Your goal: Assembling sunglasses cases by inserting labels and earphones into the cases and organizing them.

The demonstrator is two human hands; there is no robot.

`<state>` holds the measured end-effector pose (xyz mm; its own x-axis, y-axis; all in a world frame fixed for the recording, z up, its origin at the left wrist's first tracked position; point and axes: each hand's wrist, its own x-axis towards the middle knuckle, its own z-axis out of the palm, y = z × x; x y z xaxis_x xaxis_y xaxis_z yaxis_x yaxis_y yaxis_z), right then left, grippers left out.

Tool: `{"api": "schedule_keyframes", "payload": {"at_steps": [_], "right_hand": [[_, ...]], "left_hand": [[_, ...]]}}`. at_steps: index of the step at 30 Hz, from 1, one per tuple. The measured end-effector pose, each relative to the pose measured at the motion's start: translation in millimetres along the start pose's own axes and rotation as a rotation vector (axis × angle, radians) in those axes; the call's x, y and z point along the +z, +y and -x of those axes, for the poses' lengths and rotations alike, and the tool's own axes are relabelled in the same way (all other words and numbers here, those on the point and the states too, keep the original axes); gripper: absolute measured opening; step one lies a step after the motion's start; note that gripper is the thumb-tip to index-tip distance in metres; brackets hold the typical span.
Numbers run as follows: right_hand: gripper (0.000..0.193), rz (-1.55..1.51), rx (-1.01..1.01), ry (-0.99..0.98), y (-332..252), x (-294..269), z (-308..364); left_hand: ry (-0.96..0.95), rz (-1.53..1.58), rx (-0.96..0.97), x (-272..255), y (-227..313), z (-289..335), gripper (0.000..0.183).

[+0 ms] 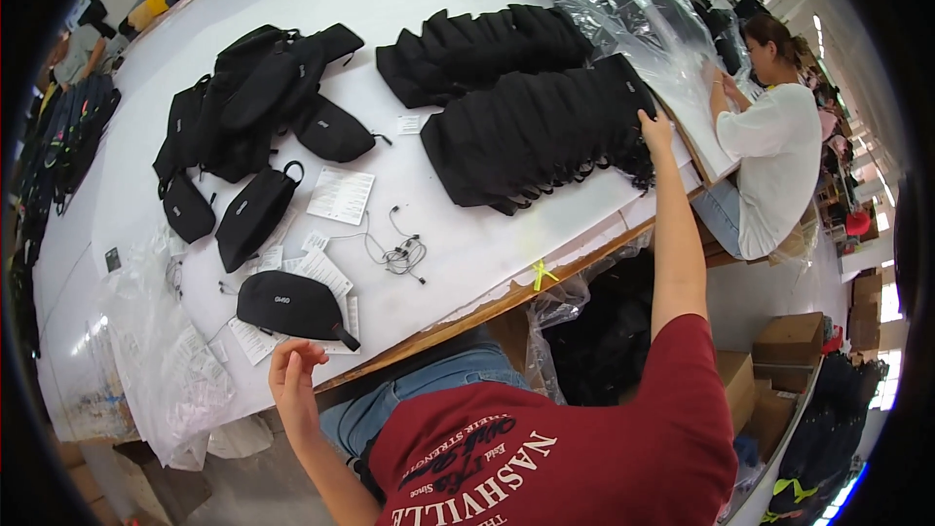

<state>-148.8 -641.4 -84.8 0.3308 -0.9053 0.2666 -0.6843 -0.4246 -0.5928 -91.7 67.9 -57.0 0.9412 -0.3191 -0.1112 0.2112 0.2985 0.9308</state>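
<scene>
My right hand (657, 131) reaches out to the right end of a long row of black zip pouches (531, 131), its fingers closed on the edge of the end pouch. Near the table's front edge my left hand (295, 370) is raised, fingers loosely bent and apart, holding nothing. Just beyond it a single black pouch (290, 304) with a small light logo lies flat on printed paper cards. White cards (341, 195) and a tangle of thin dark cords (401, 255) lie in the middle.
A second row of black pouches (477, 51) lies behind the first. A loose heap of pouches (258, 88) is at the left. Clear plastic bags (166, 360) hang over the front left edge. A co-worker in white (774, 136) works at the right, beside plastic-covered goods (633, 10).
</scene>
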Motion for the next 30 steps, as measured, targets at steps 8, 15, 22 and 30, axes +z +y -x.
{"api": "schedule_keyframes", "payload": {"at_steps": [8,15,22,30], "right_hand": [[0.046,-0.657,-0.071,-0.293,-61.9,12.3,41.5],[0.049,-0.143,0.022,-0.021,-43.2,23.7,52.3],[0.057,0.151,0.012,-0.222,-36.1,21.1,50.4],[0.047,0.081,-0.390,-0.286,-33.4,6.4,53.8]], "left_hand": [[-0.002,0.058,-0.029,10.4,-0.4,-3.7,0.017],[-0.027,0.130,-0.025,18.2,2.7,-9.5,0.017],[-0.029,0.080,-0.026,18.6,-1.0,-8.0,0.015],[0.042,-0.024,0.033,5.8,5.5,-6.8,0.015]]}}
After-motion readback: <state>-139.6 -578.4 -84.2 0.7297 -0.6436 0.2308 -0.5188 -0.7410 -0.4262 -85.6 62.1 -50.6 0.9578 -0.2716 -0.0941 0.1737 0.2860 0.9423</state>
